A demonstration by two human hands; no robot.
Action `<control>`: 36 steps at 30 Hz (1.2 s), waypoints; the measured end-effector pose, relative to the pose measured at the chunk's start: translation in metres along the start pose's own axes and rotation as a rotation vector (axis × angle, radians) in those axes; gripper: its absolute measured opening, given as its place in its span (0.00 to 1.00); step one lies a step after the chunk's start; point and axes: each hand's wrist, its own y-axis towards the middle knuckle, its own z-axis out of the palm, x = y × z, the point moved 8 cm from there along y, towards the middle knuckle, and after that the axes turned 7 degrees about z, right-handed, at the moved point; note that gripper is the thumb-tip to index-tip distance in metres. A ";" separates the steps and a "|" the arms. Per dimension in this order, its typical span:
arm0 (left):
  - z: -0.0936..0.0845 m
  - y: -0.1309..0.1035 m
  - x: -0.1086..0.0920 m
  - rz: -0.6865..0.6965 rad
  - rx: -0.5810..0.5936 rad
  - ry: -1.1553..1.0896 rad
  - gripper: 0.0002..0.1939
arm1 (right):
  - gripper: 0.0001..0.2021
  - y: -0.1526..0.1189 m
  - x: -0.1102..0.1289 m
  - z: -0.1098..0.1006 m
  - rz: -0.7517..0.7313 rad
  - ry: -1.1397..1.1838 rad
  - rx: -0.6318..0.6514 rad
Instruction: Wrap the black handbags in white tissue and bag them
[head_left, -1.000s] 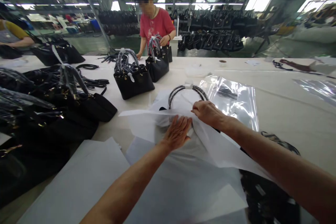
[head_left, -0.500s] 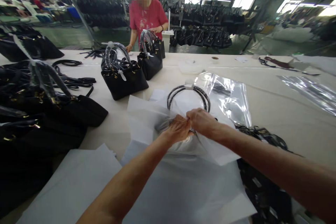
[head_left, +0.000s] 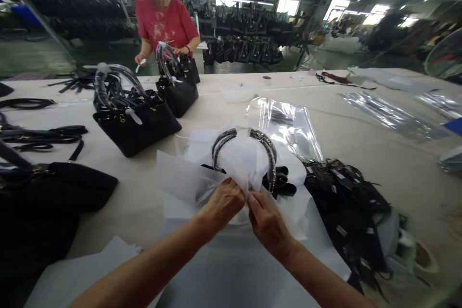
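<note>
White tissue paper [head_left: 187,178] is gathered around a bag whose body it mostly hides. The bag's plastic-wrapped handles [head_left: 269,154] stand up beyond my hands, and a folded black strap [head_left: 287,183] lies beside the right handle end. My left hand [head_left: 227,199] is closed, pinching the tissue at the middle of the bag. Right next to it, my right hand [head_left: 265,216] also pinches the tissue, its fingers pressed together. More white sheets [head_left: 238,269] lie under the bag, nearest me.
Black handbags [head_left: 137,127] stand at the back left, with another bag [head_left: 83,185] and straps nearer left. Clear plastic bags [head_left: 296,125] lie behind. Black tagged pieces [head_left: 346,202] are piled at right. A person in red [head_left: 166,24] stands across the table.
The view has turned right. My hands have come nearer me, and the right hand now sits lower beside the left. The black strap has come into sight; the person across holds something white.
</note>
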 end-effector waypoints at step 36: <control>0.025 -0.048 -0.055 0.022 -0.347 0.519 0.34 | 0.07 -0.262 -0.255 -0.209 1.239 -0.016 -0.650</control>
